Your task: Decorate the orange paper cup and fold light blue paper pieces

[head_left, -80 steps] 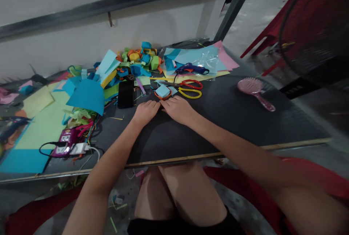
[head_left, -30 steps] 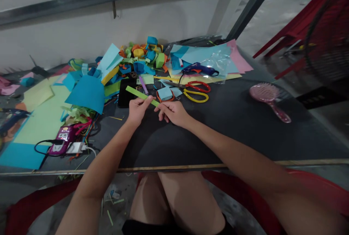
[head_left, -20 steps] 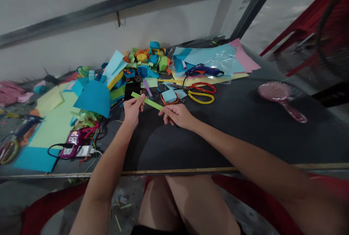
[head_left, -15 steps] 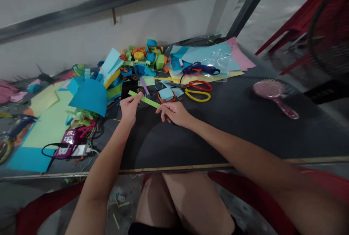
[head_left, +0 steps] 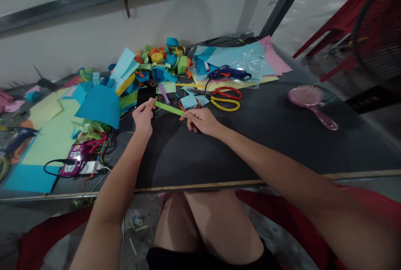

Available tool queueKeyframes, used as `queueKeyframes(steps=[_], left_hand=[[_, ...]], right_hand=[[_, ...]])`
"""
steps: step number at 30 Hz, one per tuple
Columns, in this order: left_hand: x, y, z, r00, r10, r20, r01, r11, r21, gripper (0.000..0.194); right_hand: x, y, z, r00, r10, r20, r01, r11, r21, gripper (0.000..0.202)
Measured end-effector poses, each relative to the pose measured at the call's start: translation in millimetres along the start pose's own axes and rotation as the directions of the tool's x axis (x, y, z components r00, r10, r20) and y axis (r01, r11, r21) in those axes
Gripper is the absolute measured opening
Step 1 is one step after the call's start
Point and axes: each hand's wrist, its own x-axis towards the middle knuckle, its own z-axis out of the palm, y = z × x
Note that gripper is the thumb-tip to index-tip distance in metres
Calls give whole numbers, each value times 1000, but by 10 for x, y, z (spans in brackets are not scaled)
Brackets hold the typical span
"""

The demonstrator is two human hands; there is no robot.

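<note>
A narrow light green paper strip (head_left: 169,108) is stretched between my two hands above the dark table. My left hand (head_left: 144,116) pinches its left end, and my right hand (head_left: 200,121) has its right end between thumb and fingers. Just beyond the strip lie a purple stick (head_left: 164,94) and an orange ring (head_left: 190,103) with light blue paper pieces in it. Scissors (head_left: 226,98) with one red and one yellow handle rest behind my right hand.
Colourful folded paper pieces (head_left: 158,57) are heaped at the back. Paper sheets (head_left: 52,138) and a purple power socket (head_left: 75,159) with cables lie left. A blue glue gun (head_left: 230,72) sits behind the scissors, and a pink hairbrush (head_left: 308,98) is at right.
My left hand has slid to the left end of the strip, so more of the strip shows between my hands. The whole view has shifted slightly.
</note>
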Motion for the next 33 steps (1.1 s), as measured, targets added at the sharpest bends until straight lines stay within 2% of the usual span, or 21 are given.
queueKeyframes(steps=[3,5,7,10,12,16,18,21,23,26,29,33], left_hand=[[56,-14,-26,998,-5,-56,4,1000,-20,37],[51,-10,-22,999,29,-23,-29,999,-20,40],[-11,3,11,992,89,87,-90,996,7,44],[-204,17,97,935,120,335,-162,982,100,44],[-359,10,154,897,96,432,-186,967,172,42],[-572,-34,216,834,68,547,-252,930,269,46],[-594,-52,223,832,75,549,-272,919,286,49],[-556,-62,219,869,84,488,-236,936,259,48],[-521,-75,211,873,72,482,-202,954,223,45],[-494,-130,204,832,49,553,-184,964,191,45],[-496,-194,208,811,92,578,-291,920,262,39],[-527,-175,203,803,263,534,-515,757,401,28]], right_hand=[[7,37,-11,999,-2,-38,3,1000,17,47],[16,69,-21,998,-13,-54,15,1000,25,50],[25,99,-28,998,-27,-58,28,999,24,51],[29,121,-31,997,-51,-52,51,999,-3,50],[26,118,-34,997,-68,-43,66,997,-35,47],[22,89,-66,997,-75,6,75,997,-32,34],[27,81,-87,996,-72,57,71,997,22,32],[42,92,-92,992,-82,96,72,992,105,36],[56,113,-76,997,-62,52,53,987,151,38],[80,146,-56,998,-21,-58,30,986,161,40],[93,163,-63,989,-9,-144,24,994,107,41],[84,171,-61,985,6,-173,7,997,72,42]])
